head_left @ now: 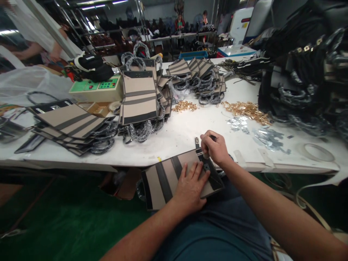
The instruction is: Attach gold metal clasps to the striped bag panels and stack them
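Striped handbag [166,181]: beige with black bands; far edge on the near edge of the white worktable [174,139], near part over the person's lap, likely so its dark end band [216,181] sits within easy reach of the tool hand.
Left hand [189,190]: palm down mid-bag, fingers flat and slightly spread; looks like a steadying press.
Right hand [215,149]: over the handbag's right end, fingers curled round a dark tool [213,137]; mostly hidden in the fist, so can't call the type.
Strap tab [197,142]: short, black, metal plate on it; at the handbag's far edge, just beside the right hand.
Gold fittings [248,111]: loose heap beyond the handbag, to its right; smaller heap [185,106] straight beyond. Spread out probably for quick picking.
Silver plates [272,139]: scattered right of the handbag, nearer than the gold.
Bag stacks: one left of the handbag [73,121], one beyond its left end [139,108]; handles [143,131] film-wrapped, presumably against scuffs.
Control box [95,95]: green panel, beyond the handbag, far left.
Black bags [296,76]: piled beyond the handbag, far right.
Writing: none legible; yellow sticker [245,25] on the white machine [239,32] far beyond the handbag, too small to read. No brand readable.
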The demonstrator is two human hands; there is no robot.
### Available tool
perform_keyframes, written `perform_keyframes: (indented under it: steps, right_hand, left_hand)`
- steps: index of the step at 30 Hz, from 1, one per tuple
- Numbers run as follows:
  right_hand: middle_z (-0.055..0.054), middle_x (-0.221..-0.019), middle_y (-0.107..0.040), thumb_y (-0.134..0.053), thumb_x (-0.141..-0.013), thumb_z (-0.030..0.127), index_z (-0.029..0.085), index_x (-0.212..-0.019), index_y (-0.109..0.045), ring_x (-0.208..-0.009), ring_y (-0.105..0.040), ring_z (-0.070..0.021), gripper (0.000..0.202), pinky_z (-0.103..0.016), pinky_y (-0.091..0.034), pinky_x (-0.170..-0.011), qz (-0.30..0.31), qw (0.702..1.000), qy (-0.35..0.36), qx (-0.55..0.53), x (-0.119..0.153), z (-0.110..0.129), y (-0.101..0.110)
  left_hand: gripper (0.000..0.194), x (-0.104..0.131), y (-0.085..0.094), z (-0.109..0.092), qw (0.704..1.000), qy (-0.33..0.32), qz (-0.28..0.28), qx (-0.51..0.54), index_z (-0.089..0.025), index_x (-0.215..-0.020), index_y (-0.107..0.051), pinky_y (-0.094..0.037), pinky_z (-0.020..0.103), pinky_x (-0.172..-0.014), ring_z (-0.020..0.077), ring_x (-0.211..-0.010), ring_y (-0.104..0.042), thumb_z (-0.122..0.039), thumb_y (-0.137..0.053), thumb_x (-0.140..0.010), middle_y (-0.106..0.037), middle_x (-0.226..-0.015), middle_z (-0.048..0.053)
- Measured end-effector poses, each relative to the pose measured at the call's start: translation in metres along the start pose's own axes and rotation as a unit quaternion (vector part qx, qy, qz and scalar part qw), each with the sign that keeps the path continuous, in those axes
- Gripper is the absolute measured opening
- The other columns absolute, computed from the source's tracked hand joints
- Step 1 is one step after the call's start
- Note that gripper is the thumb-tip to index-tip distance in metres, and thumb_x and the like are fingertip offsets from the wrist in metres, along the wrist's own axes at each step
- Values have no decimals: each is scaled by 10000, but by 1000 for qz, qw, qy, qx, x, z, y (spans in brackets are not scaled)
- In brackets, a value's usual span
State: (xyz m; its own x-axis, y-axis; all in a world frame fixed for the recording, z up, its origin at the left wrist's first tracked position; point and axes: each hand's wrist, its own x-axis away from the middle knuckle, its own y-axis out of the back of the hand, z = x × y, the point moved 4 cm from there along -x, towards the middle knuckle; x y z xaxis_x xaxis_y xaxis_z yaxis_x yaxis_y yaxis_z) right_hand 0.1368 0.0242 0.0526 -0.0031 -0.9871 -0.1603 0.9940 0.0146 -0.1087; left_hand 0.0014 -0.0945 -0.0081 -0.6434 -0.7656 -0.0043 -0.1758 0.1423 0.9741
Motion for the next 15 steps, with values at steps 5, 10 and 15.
perform_keyframes:
  steps: [5, 10, 15]
  right_hand:
    - [54, -461, -517, -667, -955, 344, 234, -645, -509, -361, -428, -110, 365, -241, -335, -362, 3, 1000, -5, -18, -2, 0, 2]
    - [59, -518, -507, -698, -955, 355, 238, -684, -517, -402, -441, -115, 346, -254, -357, -394, 1, 997, -17, -79, 6, -10, 9]
    - [60, -544, -485, -719, -941, 329, 234, -675, -515, -410, -420, -108, 348, -257, -341, -401, -32, 991, -23, -131, 15, -17, 21]
  left_hand:
    - [981, -3, 8, 2, 1000, -6, 15, 3, -227, -1633, -346, -69, 640, -1309, 365, -1619, -171, -498, -790, -801, -210, -1758, 134]
    - [963, -7, 14, 5, 1000, -15, 23, 13, -230, -1622, -368, -87, 628, -1311, 356, -1610, -204, -510, -782, -798, -293, -1731, 136]
    - [975, -9, 12, 7, 1000, -9, 13, 20, -238, -1617, -377, -76, 614, -1314, 348, -1615, -196, -464, -810, -773, -285, -1734, 134]
